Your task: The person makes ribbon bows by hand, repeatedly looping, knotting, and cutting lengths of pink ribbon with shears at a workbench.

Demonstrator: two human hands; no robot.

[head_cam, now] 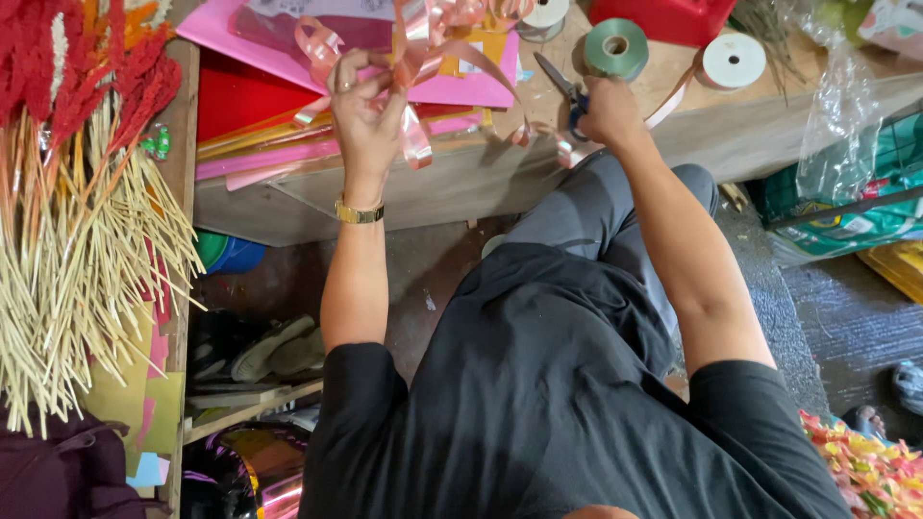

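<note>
My left hand (363,108) is raised over the wooden table (461,183) and pinches the loops of a shiny pink ribbon bow (423,43). A gold watch sits on that wrist. Loose pink ribbon tails hang down past my fingers. My right hand (608,108) grips a pair of scissors (565,85) with dark handles, blades pointing up and left toward the bow. A pink ribbon strip (663,106) trails from near this hand to the right.
Pink and red paper sheets (260,86) lie stacked on the table's left. A green ribbon spool (616,48), a white spool (733,61) and a red box (663,19) stand behind. Dried red-tipped stalks (77,211) fill the left; plastic bags (846,144) lie right.
</note>
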